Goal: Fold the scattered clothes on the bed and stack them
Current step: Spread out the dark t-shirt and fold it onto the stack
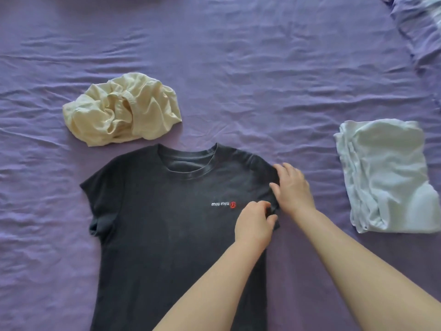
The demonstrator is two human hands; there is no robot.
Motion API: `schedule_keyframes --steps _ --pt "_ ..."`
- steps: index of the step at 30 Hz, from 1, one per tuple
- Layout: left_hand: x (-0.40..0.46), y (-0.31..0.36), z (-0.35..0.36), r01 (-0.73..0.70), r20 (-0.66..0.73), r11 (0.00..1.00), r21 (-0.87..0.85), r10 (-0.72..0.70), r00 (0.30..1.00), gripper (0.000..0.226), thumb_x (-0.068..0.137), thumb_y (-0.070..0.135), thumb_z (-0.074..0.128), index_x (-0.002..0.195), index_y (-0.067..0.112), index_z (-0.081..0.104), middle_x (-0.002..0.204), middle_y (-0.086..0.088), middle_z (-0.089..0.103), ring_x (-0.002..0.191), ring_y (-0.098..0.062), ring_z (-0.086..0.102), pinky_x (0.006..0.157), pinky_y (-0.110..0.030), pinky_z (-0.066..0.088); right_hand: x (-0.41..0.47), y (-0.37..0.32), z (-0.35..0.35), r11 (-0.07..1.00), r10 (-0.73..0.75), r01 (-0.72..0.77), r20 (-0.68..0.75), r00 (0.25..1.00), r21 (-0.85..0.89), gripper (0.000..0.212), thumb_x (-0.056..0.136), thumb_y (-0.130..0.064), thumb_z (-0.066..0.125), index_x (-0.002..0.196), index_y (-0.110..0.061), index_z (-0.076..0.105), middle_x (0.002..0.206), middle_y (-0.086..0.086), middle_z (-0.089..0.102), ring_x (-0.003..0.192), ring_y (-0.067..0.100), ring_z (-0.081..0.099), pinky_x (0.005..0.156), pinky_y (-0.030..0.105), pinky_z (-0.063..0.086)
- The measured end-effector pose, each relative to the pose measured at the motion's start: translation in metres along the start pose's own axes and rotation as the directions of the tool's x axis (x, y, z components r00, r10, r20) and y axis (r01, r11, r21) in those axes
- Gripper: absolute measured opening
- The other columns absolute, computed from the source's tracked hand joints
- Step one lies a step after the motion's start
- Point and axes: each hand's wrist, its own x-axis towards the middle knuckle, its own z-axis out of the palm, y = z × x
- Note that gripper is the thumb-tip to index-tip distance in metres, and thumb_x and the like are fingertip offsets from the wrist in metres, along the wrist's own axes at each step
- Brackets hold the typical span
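Note:
A dark grey T-shirt (pixel 155 211) with a small white and red logo lies flat, front up, on the purple bed sheet (pixel 238 68). My left hand (pixel 255 223) pinches the fabric at the shirt's right sleeve hem. My right hand (pixel 294 187) lies on the same sleeve just beyond it, fingers fairly straight and pressing the cloth. A crumpled cream garment (pixel 121 111) sits above the shirt's left shoulder. A folded pale blue garment (pixel 384 175) lies at the right.
A purple and white pillow or blanket (pixel 420 27) bunches at the top right corner. Wrinkled sheet stretches between the three garments and along the left side.

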Motion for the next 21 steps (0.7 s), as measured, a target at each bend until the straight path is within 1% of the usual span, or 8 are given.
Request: schedule_keyframes --steps 5,7,9,12,14,16,18,21 --pt "0.004 0.011 0.025 0.073 -0.026 0.960 0.272 -0.068 0.997 0.071 0.074 0.054 0.069 0.125 0.014 0.040 0.120 -0.004 0.044 0.114 -0.023 0.042 0.093 -0.034 0.039 0.012 0.005 -0.004 0.998 0.067 -0.067 -0.022 0.997 0.012 0.034 0.093 -0.028 0.053 0.122 -0.012 0.053 0.118 0.011 0.055 0.113 0.030 0.047 0.090 0.038 0.037" --pt "0.005 0.015 0.028 0.083 -0.056 0.927 0.365 -0.067 0.996 0.063 0.075 0.051 0.069 0.117 0.014 0.040 0.117 -0.003 0.044 0.110 -0.022 0.044 0.088 -0.033 0.040 0.015 0.005 -0.009 0.996 0.079 -0.079 0.000 0.997 0.031 0.026 0.092 -0.031 0.054 0.110 -0.013 0.060 0.109 0.009 0.058 0.107 0.029 0.050 0.083 0.036 0.040" --pt "0.007 0.018 0.024 0.079 -0.082 0.930 0.360 -0.053 0.995 0.041 0.084 0.039 0.063 0.107 0.014 0.041 0.114 -0.005 0.048 0.106 -0.023 0.048 0.084 -0.034 0.041 0.016 0.001 -0.016 0.982 0.124 -0.124 0.013 0.992 0.143 0.022 0.091 -0.035 0.055 0.100 -0.016 0.061 0.100 0.006 0.059 0.098 0.028 0.054 0.073 0.033 0.041" --pt "0.004 0.018 0.012 0.121 -0.116 0.982 0.146 -0.105 0.988 0.011 0.087 0.017 0.047 0.098 0.016 0.044 0.108 -0.006 0.057 0.098 -0.027 0.055 0.077 -0.036 0.042 0.017 -0.010 -0.025 0.926 0.173 -0.183 0.057 0.983 0.330 0.013 0.086 -0.033 0.057 0.089 -0.020 0.056 0.083 -0.002 0.059 0.084 0.024 0.056 0.067 0.032 0.044" --pt "-0.001 0.010 0.002 0.226 -0.108 0.973 -0.046 -0.230 0.967 0.018 0.085 0.016 0.046 0.102 0.018 0.051 0.104 -0.001 0.062 0.091 -0.024 0.057 0.072 -0.033 0.043 0.018 -0.024 -0.027 0.848 0.156 -0.182 0.093 0.983 0.498 0.009 0.084 -0.026 0.060 0.087 -0.018 0.057 0.080 -0.001 0.059 0.080 0.023 0.057 0.070 0.035 0.050" --pt "-0.008 -0.003 -0.007 0.351 -0.083 0.904 -0.243 -0.380 0.921 0.019 0.083 0.018 0.048 0.101 0.021 0.054 0.101 0.001 0.065 0.088 -0.023 0.061 0.073 -0.031 0.049 0.019 -0.041 -0.026 0.729 0.120 -0.198 0.162 0.979 0.656 0.004 0.087 -0.017 0.060 0.091 -0.017 0.058 0.087 0.005 0.063 0.080 0.020 0.059 0.069 0.034 0.052" --pt "-0.012 -0.020 -0.018 0.423 -0.057 0.817 -0.393 -0.481 0.875 0.014 0.081 0.017 0.050 0.092 0.024 0.054 0.097 0.000 0.067 0.088 -0.025 0.066 0.080 -0.038 0.055 0.016 -0.057 -0.021 0.624 0.046 -0.231 0.261 0.964 0.746 0.014 0.092 -0.009 0.051 0.102 -0.016 0.058 0.102 0.008 0.066 0.088 0.018 0.062 0.074 0.031 0.051" --pt "-0.013 -0.042 -0.031 0.421 -0.051 0.760 -0.495 -0.510 0.859 0.014 0.081 0.013 0.048 0.084 0.026 0.052 0.084 0.001 0.068 0.079 -0.021 0.069 0.080 -0.042 0.056 0.009 -0.067 -0.010 0.718 -0.039 -0.166 0.278 0.960 0.675 0.036 0.092 0.001 0.040 0.122 -0.011 0.056 0.123 0.008 0.061 0.113 0.019 0.058 0.101 0.033 0.043"
